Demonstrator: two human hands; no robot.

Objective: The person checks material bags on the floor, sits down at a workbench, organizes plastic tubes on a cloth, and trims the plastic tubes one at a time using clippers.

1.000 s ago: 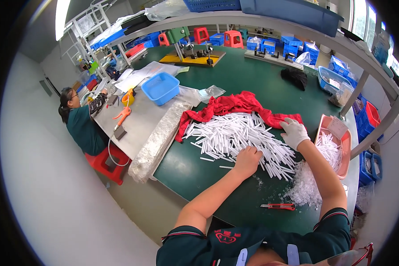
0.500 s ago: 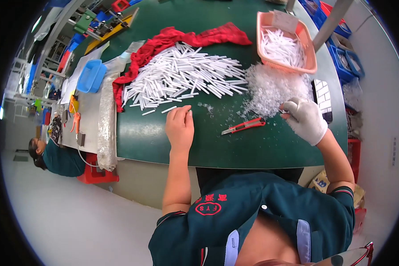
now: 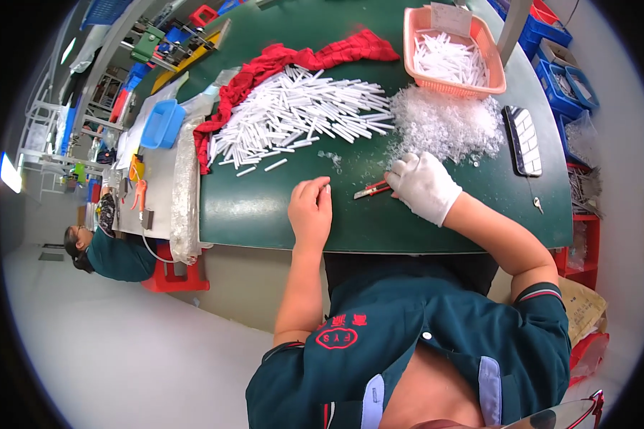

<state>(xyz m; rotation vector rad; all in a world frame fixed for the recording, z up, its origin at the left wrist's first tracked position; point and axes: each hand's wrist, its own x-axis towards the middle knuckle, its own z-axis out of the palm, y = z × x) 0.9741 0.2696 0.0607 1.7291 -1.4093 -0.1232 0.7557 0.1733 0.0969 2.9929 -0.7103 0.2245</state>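
My right hand (image 3: 426,189), in a white glove, is closed over the handle of a red utility knife (image 3: 371,190) lying on the green table. The knife's blade end sticks out to the left, and its rear part is hidden under the glove. My bare left hand (image 3: 310,211) is by the table's near side, left of the knife. Its fingers are pinched together; what they hold, if anything, is too small to make out. Beyond it spreads a heap of short white tubes (image 3: 300,107). Clear plastic scraps (image 3: 447,125) lie in a pile beyond my right hand.
A pink basket (image 3: 408,53) with white pieces stands far right. A phone (image 3: 524,141) and a small key (image 3: 537,204) lie at right. A red cloth (image 3: 265,61) borders the tubes. At left are a blue tray (image 3: 163,123) and a seated person (image 3: 118,254).
My right hand has moved left, from the scrap pile's right side onto the utility knife's handle. The phone now shows fully, with the key near it. My left hand stays pinched.
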